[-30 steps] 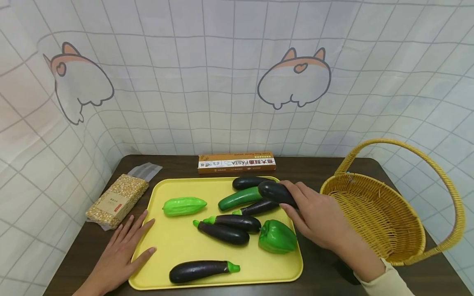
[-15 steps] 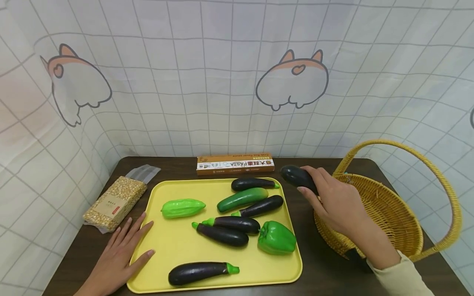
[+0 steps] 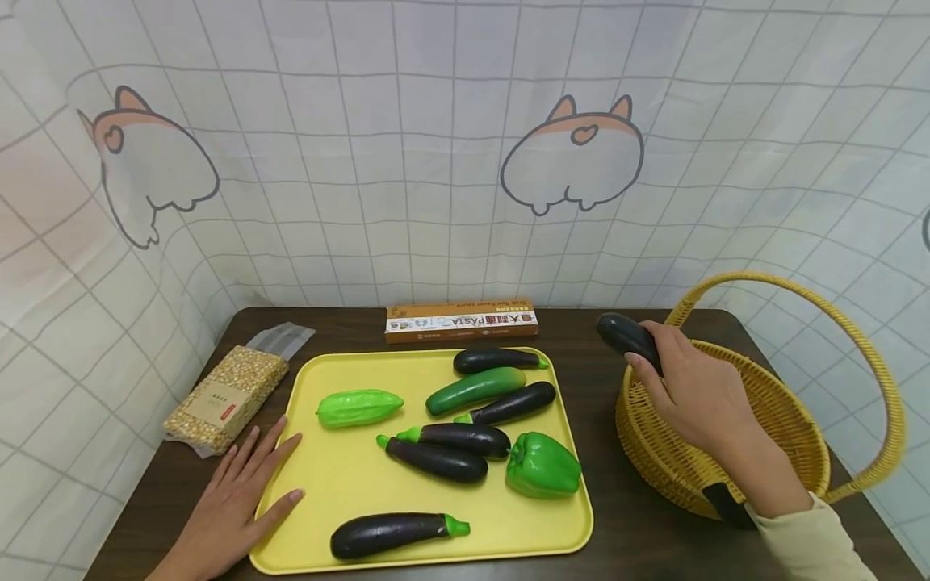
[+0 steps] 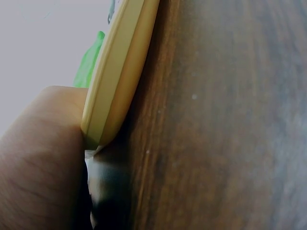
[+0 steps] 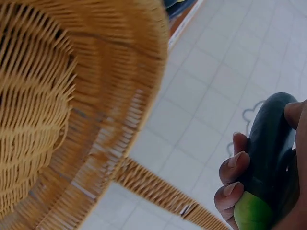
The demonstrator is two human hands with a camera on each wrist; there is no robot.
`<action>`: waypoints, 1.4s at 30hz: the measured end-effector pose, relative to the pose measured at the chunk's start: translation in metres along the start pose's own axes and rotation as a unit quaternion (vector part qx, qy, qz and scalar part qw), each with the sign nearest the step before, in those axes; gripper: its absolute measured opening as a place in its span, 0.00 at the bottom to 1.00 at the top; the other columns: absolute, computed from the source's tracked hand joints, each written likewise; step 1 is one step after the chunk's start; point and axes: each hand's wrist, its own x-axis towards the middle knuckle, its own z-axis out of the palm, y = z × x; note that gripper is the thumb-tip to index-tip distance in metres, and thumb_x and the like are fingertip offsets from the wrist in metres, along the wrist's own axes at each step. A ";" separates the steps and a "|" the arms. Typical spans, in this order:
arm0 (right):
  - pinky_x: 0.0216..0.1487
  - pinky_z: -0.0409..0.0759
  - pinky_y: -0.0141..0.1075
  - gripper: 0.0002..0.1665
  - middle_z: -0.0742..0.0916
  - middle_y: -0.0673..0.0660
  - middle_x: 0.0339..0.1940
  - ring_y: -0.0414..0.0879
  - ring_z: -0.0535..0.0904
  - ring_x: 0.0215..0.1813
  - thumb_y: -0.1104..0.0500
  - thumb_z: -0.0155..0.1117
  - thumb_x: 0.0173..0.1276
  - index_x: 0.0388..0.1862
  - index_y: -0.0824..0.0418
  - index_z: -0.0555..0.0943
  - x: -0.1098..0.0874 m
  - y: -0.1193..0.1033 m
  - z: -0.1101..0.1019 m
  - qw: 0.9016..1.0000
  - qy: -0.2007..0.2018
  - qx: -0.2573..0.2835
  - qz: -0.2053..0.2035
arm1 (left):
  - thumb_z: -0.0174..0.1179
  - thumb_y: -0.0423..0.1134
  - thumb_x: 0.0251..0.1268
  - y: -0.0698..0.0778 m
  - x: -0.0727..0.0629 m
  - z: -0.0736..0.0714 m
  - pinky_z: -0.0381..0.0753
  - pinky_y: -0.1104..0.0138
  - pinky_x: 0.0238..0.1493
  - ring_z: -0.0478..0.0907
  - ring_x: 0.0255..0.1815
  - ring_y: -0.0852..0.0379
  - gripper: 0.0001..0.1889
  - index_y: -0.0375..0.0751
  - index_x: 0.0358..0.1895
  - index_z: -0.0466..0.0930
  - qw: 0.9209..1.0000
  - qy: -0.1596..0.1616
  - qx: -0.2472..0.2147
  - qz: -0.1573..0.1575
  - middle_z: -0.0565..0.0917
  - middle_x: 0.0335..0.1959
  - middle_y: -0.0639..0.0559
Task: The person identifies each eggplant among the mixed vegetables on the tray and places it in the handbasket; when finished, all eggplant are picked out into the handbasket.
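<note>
The right hand (image 3: 701,395) curls its fingers and thumb round a glossy, dark, elongated eggplant (image 3: 626,337) with a light green stem end (image 5: 252,211). The held eggplant is raised over the 10 o'clock side of an oval, golden-yellow wicker basket (image 3: 647,472) with a tall arched handle, its rounded dark end pointing toward 10 o'clock; the head view does not settle how high it is above the rim.

The left hand (image 3: 231,504) holds nothing; its straight, spread fingers lie at the 9 o'clock edge of a yellow, round-cornered rectangular tray (image 3: 334,484).

Seen from the tray's middle, a pale green, ridged, pointed vegetable (image 3: 359,408) lies at 10 o'clock. Toward 1 o'clock are a dark purple eggplant (image 3: 496,361), a smooth dark green cucumber-shaped vegetable (image 3: 475,390) and another dark purple eggplant (image 3: 514,403). Two green-stemmed eggplants (image 3: 443,461) lie side by side near the centre, a shiny green bell pepper (image 3: 543,466) at 3 o'clock, and one more green-tipped eggplant (image 3: 388,535) at 6 o'clock.

On the dark wood-grain surface (image 3: 610,524), a clear packet of yellow kernels (image 3: 228,395) sits at 10 o'clock and an orange-and-white pasta box (image 3: 461,323) at 12.
</note>
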 end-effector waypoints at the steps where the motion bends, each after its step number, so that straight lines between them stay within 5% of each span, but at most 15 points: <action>1: 0.16 0.70 0.40 0.29 0.84 0.67 0.52 0.48 0.76 0.23 0.49 0.59 0.84 0.69 0.69 0.72 -0.001 0.002 -0.001 1.000 -0.005 -0.004 0.006 | 0.64 0.55 0.77 0.000 0.000 0.000 0.34 0.43 0.82 0.47 0.84 0.32 0.39 0.56 0.86 0.59 1.000 0.000 0.000 0.000 0.50 0.88 0.50; 12: 0.16 0.70 0.48 0.34 0.80 0.72 0.44 0.58 0.78 0.25 0.44 0.47 0.88 0.67 0.76 0.67 -0.008 0.029 -0.002 0.988 -0.083 -0.018 0.132 | 0.63 0.55 0.78 -0.001 0.001 0.001 0.32 0.43 0.82 0.45 0.84 0.33 0.39 0.56 0.86 0.59 1.000 -0.003 -0.001 -0.002 0.49 0.88 0.50; 36: 0.20 0.74 0.51 0.41 0.79 0.78 0.44 0.59 0.79 0.26 0.43 0.43 0.89 0.69 0.84 0.61 -0.025 0.089 0.006 0.975 -0.143 0.005 0.171 | 0.63 0.56 0.77 -0.001 0.000 0.000 0.34 0.44 0.82 0.46 0.84 0.34 0.39 0.54 0.85 0.59 1.000 -0.001 0.006 -0.001 0.49 0.88 0.50; 42: 0.19 0.69 0.46 0.39 0.78 0.70 0.37 0.56 0.74 0.24 0.42 0.41 0.89 0.66 0.81 0.62 -0.029 0.110 0.004 0.973 -0.157 0.002 0.168 | 0.64 0.55 0.77 -0.001 0.001 0.001 0.34 0.44 0.82 0.46 0.84 0.33 0.39 0.54 0.85 0.60 1.000 0.000 0.004 0.002 0.49 0.88 0.50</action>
